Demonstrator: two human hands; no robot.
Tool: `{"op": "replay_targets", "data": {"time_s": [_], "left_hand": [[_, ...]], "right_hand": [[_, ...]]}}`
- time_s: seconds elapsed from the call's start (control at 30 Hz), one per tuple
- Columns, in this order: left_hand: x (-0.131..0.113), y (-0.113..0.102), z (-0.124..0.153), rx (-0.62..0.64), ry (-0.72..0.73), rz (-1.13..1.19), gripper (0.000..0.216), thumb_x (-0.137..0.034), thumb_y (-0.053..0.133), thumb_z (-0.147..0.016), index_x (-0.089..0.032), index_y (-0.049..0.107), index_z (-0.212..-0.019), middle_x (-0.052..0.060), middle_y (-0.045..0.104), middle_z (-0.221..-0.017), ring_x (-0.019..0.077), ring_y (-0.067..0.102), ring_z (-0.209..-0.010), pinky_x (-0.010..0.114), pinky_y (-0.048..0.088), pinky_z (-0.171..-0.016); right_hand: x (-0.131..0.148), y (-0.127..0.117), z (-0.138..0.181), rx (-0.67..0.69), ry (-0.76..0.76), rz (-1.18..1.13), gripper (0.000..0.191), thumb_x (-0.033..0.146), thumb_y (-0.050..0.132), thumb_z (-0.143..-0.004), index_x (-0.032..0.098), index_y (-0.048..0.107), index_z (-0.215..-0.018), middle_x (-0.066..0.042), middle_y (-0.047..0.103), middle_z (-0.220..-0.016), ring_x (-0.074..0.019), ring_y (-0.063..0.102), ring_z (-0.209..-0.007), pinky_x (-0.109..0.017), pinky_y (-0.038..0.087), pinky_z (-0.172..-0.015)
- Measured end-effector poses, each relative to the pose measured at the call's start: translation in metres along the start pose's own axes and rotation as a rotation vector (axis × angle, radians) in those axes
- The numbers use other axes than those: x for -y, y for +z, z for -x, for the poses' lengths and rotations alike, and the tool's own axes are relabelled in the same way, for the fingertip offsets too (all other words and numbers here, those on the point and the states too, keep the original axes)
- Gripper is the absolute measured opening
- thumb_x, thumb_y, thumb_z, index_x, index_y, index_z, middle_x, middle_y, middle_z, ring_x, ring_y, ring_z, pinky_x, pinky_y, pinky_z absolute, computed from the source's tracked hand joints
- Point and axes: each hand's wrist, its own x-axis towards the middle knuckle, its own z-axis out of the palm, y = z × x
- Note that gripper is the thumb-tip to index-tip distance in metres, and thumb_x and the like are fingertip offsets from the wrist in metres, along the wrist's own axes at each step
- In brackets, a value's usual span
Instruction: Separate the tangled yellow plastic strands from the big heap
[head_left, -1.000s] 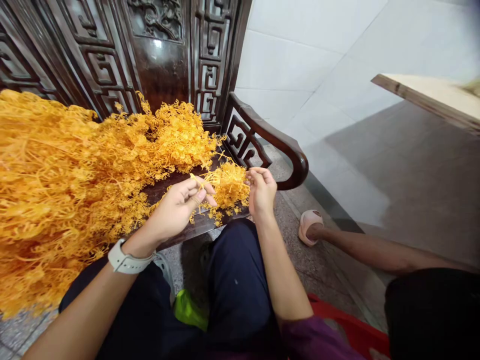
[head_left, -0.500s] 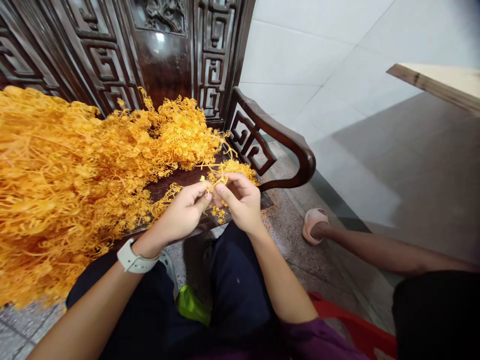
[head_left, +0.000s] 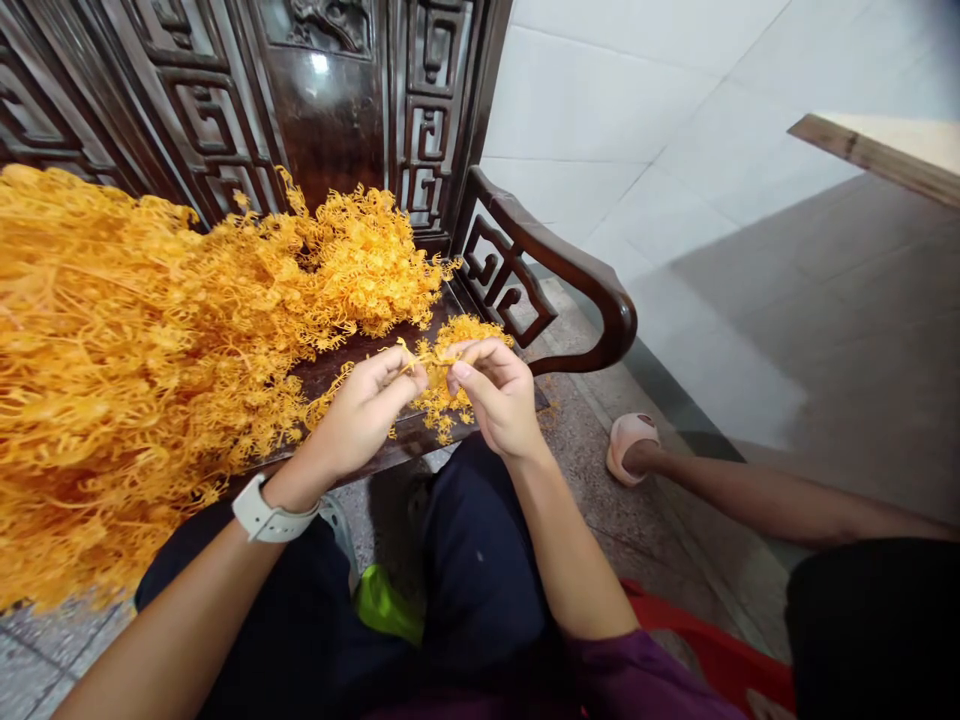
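Observation:
A thin yellow-orange plastic sprig (head_left: 429,358) is stretched between my two hands over the bench's edge. My left hand (head_left: 377,398), below a pale watch strap, pinches one end between thumb and fingers. At the other end, my right hand (head_left: 495,392) grips the sprig with thumb and forefinger. Just beyond and beneath them lies a small heap of loose yellow sprig pieces (head_left: 472,330). To the left, a large mass of tangled orange plastic sprigs (head_left: 187,330) covers most of the seat. My fingers partly hide the held sprig.
The dark carved wooden bench (head_left: 330,130) has a curved armrest (head_left: 577,245) right of my hands. Another person's leg with a pink slipper (head_left: 634,448) is at the right. A bright green object (head_left: 386,605) lies between my legs, and a board's edge (head_left: 870,155) juts in.
My hands have moved a little apart, with the sprig now drawn out between them. A branching stem near the armrest no longer shows above the small heap.

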Motion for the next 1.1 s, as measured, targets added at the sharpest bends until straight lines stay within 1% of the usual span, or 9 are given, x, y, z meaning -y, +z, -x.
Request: {"op": "replay_targets", "data": {"time_s": [0.07,0.17,0.27,0.47,0.63,0.7,0.83,0.97,1.1], "left_hand": [[0.001,0.004,0.001,-0.012,0.036,-0.019,0.024,-0.035,0.064,-0.099,-0.018,0.062,-0.083,-0.004,0.049,-0.072,0.0108,0.040,-0.063,0.026,0.034,-0.061],[0.004,0.010,0.001,-0.038,0.071,0.000,0.026,-0.040,0.064,-0.102,-0.018,0.063,-0.088,-0.002,0.053,-0.076,0.0110,0.044,-0.066,0.026,0.036,-0.063],[0.008,0.014,0.000,-0.084,0.063,0.024,0.028,-0.043,0.067,-0.102,-0.018,0.065,-0.089,-0.002,0.057,-0.077,0.0115,0.048,-0.068,0.025,0.039,-0.064],[0.010,0.011,-0.002,-0.209,0.020,0.109,0.037,-0.050,0.070,-0.099,-0.020,0.058,-0.080,-0.007,0.038,-0.060,0.0090,0.030,-0.052,0.026,0.025,-0.049],[0.008,0.011,-0.002,-0.282,-0.062,0.249,0.045,-0.057,0.076,-0.092,-0.020,0.054,-0.080,-0.008,0.037,-0.059,0.0073,0.029,-0.049,0.024,0.023,-0.046],[0.006,0.011,-0.001,-0.285,-0.086,0.306,0.046,-0.059,0.078,-0.090,-0.021,0.053,-0.081,-0.009,0.036,-0.057,0.0066,0.029,-0.048,0.023,0.023,-0.045],[0.001,0.009,0.002,-0.251,-0.105,0.402,0.046,-0.055,0.076,-0.093,-0.021,0.048,-0.079,-0.010,0.032,-0.057,0.0056,0.028,-0.047,0.022,0.025,-0.046],[0.001,0.006,0.004,-0.231,-0.080,0.323,0.044,-0.057,0.072,-0.095,-0.021,0.052,-0.082,-0.009,0.034,-0.060,0.0068,0.029,-0.049,0.023,0.024,-0.046],[0.002,0.006,0.003,-0.215,0.030,0.108,0.043,-0.057,0.064,-0.101,-0.021,0.054,-0.081,-0.005,0.046,-0.063,0.0107,0.042,-0.056,0.026,0.036,-0.054]], "right_hand": [[0.000,0.001,-0.001,0.019,-0.018,-0.012,0.018,0.033,0.083,-0.089,0.025,0.068,-0.084,-0.001,0.073,-0.105,-0.0133,0.061,-0.078,-0.032,0.053,-0.076],[-0.001,0.003,-0.001,0.040,-0.026,-0.058,0.016,0.031,0.083,-0.089,0.027,0.069,-0.094,0.000,0.075,-0.102,-0.0146,0.065,-0.084,-0.032,0.055,-0.080],[-0.001,0.004,0.000,0.024,0.010,-0.053,0.027,0.033,0.088,-0.085,0.028,0.069,-0.103,0.000,0.076,-0.100,-0.0154,0.068,-0.086,-0.032,0.057,-0.082],[0.003,0.005,0.003,0.106,0.029,0.071,0.044,0.030,0.100,-0.068,0.028,0.075,-0.104,-0.001,0.074,-0.100,-0.0168,0.067,-0.089,-0.033,0.058,-0.085],[-0.001,0.012,0.003,0.094,0.038,0.164,0.025,0.036,0.089,-0.083,0.027,0.077,-0.103,0.000,0.071,-0.090,-0.0160,0.064,-0.081,-0.034,0.057,-0.082],[-0.003,0.015,0.002,0.098,0.040,0.164,0.026,0.036,0.090,-0.083,0.026,0.077,-0.103,0.001,0.070,-0.087,-0.0156,0.062,-0.078,-0.033,0.056,-0.079],[-0.004,0.019,0.001,0.085,0.038,0.123,0.021,0.034,0.091,-0.081,0.025,0.076,-0.091,0.002,0.069,-0.082,-0.0139,0.059,-0.073,-0.030,0.052,-0.072],[-0.008,0.019,-0.002,0.024,0.066,0.033,0.018,0.036,0.089,-0.084,0.026,0.076,-0.091,-0.002,0.073,-0.097,-0.0161,0.063,-0.084,-0.031,0.054,-0.079],[-0.010,0.018,-0.003,0.045,0.121,-0.063,0.027,0.042,0.093,-0.079,0.025,0.075,-0.090,-0.001,0.070,-0.090,-0.0150,0.060,-0.077,-0.029,0.053,-0.074]]}}
